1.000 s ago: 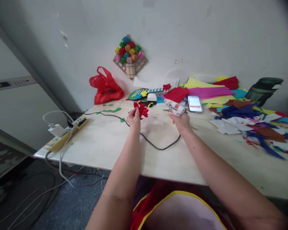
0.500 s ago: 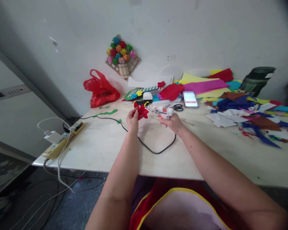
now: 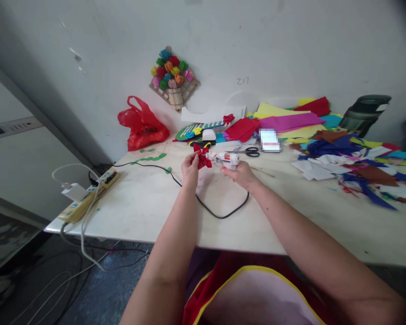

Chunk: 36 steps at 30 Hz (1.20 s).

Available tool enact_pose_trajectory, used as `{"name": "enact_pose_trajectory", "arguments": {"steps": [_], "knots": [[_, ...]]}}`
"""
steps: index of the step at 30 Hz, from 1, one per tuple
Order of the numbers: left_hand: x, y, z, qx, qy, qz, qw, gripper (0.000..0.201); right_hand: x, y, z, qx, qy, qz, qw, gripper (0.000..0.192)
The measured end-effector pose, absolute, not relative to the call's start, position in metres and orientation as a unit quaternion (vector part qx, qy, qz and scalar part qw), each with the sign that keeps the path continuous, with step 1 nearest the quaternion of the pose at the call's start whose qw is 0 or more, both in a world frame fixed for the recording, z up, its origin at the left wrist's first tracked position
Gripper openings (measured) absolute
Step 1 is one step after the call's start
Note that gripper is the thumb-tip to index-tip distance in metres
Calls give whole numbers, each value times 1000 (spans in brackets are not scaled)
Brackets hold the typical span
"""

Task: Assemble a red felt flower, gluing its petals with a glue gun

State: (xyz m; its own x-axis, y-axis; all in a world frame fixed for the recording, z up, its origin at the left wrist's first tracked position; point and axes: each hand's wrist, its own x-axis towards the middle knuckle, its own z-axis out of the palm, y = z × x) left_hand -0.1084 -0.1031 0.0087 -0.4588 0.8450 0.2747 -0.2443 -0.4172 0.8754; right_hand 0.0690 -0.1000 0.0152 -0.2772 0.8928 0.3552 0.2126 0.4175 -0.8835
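Observation:
My left hand (image 3: 190, 169) pinches a red flower (image 3: 205, 159) with pointed petals, held above the table. In my right hand (image 3: 241, 174) is a white glue gun (image 3: 230, 158), its handle wrapped by my fingers. The gun's nozzle points left and reaches the flower's middle; whether it touches cannot be made out. A black cord (image 3: 219, 217) loops over the tabletop below both hands. Just behind the gun lie black-handled scissors (image 3: 252, 152).
A phone (image 3: 269, 141), coloured sheets (image 3: 291, 122) and scraps (image 3: 362, 167) cover the table's right side. A red plastic bag (image 3: 145, 128) and green cut pieces (image 3: 152, 157) sit at the left. A power strip (image 3: 88, 198) lies along the left edge; a dark bottle (image 3: 365, 115) stands at back right.
The glue gun has moved left and its nozzle now meets the flower's middle. The flower has turned, showing its face more toward the gun.

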Motion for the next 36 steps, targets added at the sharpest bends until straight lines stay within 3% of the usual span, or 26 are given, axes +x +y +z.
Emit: {"name": "enact_pose_trajectory", "arguments": {"steps": [26, 36], "knots": [[-104, -103, 10, 356, 407, 755, 371, 26, 65, -98, 14, -412, -719, 344, 441, 23], [-103, -103, 9, 357, 410, 752, 372, 28, 64, -101, 16, -414, -724, 334, 438, 37]]}}
